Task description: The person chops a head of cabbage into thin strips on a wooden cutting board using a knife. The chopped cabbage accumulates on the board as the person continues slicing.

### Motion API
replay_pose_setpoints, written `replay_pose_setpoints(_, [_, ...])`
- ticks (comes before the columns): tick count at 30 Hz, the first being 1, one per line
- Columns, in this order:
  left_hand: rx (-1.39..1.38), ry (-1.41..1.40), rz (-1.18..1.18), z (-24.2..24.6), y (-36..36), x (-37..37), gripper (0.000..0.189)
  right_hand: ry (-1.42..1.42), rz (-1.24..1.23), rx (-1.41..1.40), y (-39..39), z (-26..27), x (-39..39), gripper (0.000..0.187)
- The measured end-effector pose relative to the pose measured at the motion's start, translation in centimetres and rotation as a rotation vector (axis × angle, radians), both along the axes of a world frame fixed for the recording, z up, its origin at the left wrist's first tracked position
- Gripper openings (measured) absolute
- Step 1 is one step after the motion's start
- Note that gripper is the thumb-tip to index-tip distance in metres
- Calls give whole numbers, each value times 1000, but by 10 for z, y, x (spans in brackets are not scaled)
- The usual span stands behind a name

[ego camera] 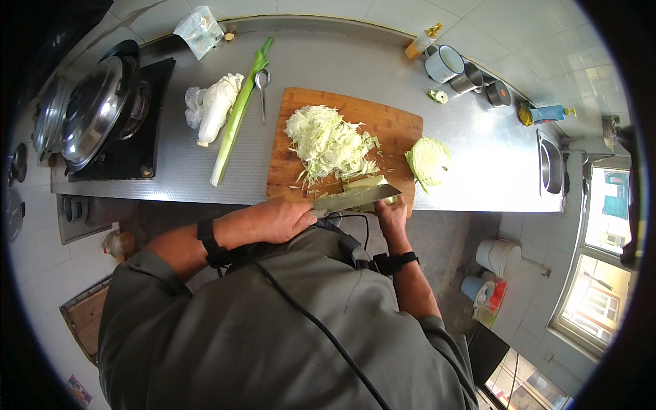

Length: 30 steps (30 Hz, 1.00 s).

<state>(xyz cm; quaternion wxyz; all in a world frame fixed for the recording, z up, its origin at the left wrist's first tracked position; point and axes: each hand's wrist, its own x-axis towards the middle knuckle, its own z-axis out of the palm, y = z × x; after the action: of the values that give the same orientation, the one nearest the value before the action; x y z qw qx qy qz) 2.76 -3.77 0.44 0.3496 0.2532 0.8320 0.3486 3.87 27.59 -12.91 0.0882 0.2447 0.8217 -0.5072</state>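
Note:
My left hand [271,219] grips the handle of a cleaver [359,198], whose broad blade reaches right across the front of a wooden cutting board [394,125]. Beneath and behind the blade lies a piece of cabbage [365,183], partly hidden by it. My right hand [392,212] holds this piece near the blade's tip, at the board's front edge; its fingertips are partly hidden. A heap of shredded cabbage [330,141] covers the middle and left of the board. At the board's right edge rests a cut cabbage half [428,160].
Left of the board are a spoon [263,84], a leek [238,120], a napa cabbage [218,110] and a lidded wok [97,110] on the stove. Along the back stand a pump bottle [423,42] and an enamel mug [445,64]. A sink [551,164] is far right.

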Motion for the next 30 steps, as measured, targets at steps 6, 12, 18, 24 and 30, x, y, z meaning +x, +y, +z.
replay_pose_setpoints(6, [54, 79, 51, -8, 1, 1, 36, 52, 80, 65, -1, 10, -1, 47])
replay_pose_setpoints(12, [-1, 15, 12, -23, 38, -28, 35, 32, 88, 195, -9, 20, 0, 56])
replay_pose_setpoints(18, [-50, -44, 1, -23, 12, -17, 33, -29, 76, 87, -3, 17, -1, 60])
replay_pose_setpoints(24, [-115, -219, -24, -14, 8, -26, 36, 59, 109, 22, -5, 21, 1, 60])
replay_pose_setpoints(30, [-68, -71, -58, -25, 58, -45, 40, -3, 82, 49, -6, 17, 1, 57])
